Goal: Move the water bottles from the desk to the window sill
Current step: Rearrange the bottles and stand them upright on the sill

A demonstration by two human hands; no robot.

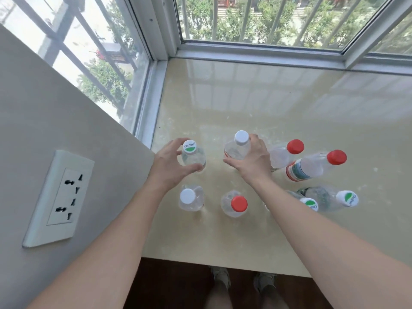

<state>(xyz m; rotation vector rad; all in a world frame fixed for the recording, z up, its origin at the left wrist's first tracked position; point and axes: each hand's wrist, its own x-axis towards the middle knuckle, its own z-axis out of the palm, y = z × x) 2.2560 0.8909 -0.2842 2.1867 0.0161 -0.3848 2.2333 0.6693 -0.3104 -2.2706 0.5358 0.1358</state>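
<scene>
Eight water bottles (307, 167) are standing on the window sill (278, 112) in the head view, forming two loose rows toward its front edge.

In the back row, the left hand (171, 166) is curling round the back-left bottle (194, 159), which is wearing a green-and-white cap. The fingers are reaching over its far side and the thumb is pressing on its near side. Just beside it, the right hand (252, 159) is wrapping round the back white-capped bottle (236, 150) from the right, with the thumb lying across the near side low down. Both of these bottles are sitting on the sill.

To the right of that hand, a plain red-capped bottle (295, 146) and a labelled red-capped bottle (336, 157) are standing close together.

In the front row, a front white-capped bottle (188, 195) is standing under the left wrist and a front red-capped bottle (239, 203) is standing between the forearms. Two more green-and-white-capped bottles (349, 198) are crowding together behind the right forearm, which is partly hiding one of them.

A wall socket (60, 197) is sitting on the grey wall at the left. Window bars (245, 18) and trees are showing through the glass. Two shoes (220, 275) are showing on the dark floor below the sill's edge.
</scene>
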